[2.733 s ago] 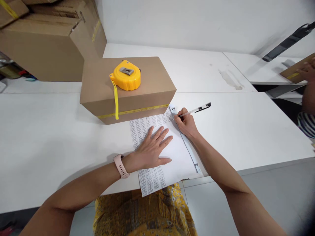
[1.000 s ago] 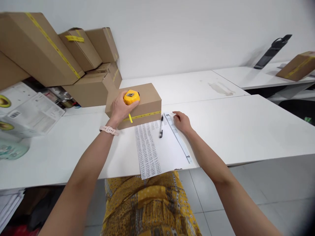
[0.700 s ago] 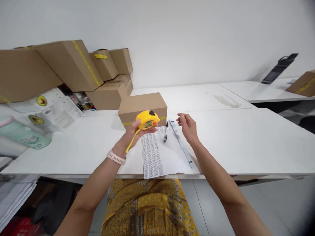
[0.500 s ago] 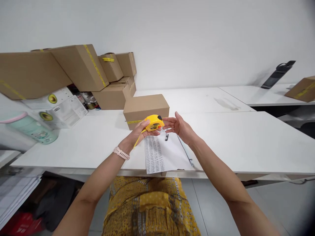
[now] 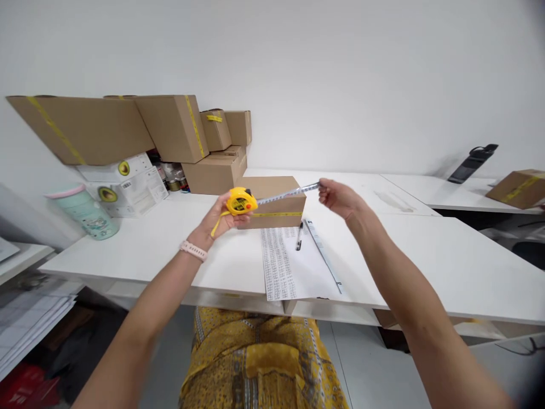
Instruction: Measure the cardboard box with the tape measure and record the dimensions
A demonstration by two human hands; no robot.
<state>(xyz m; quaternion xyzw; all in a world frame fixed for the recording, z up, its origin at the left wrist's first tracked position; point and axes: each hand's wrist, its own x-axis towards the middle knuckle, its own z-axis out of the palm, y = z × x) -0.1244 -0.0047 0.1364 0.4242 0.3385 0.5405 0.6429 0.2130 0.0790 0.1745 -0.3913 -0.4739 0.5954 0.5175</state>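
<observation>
My left hand (image 5: 219, 217) is closed around the yellow case of a tape measure (image 5: 240, 201), its yellow wrist strap hanging down. Between the fingertips of my right hand (image 5: 340, 197) is the end of the metal blade (image 5: 289, 193), drawn out to the right and sloping slightly upward. The blade passes in front of a closed cardboard box (image 5: 272, 221) with a yellow tape strip along its front. Below the box lies a printed sheet of paper (image 5: 279, 264) with a black pen (image 5: 299, 236) on it.
Stacked cardboard boxes (image 5: 170, 128) and white avocado-print boxes (image 5: 131, 193) stand at the back left, near a mint tumbler (image 5: 91, 213). A dark bottle (image 5: 472, 163) and a taped box (image 5: 519, 188) are at the far right. The white table's front edge (image 5: 238, 295) runs before me.
My right hand has pulled the blade out of the tape measure and moved right and up. My left hand has shifted left with the case. The camera view has turned slightly.
</observation>
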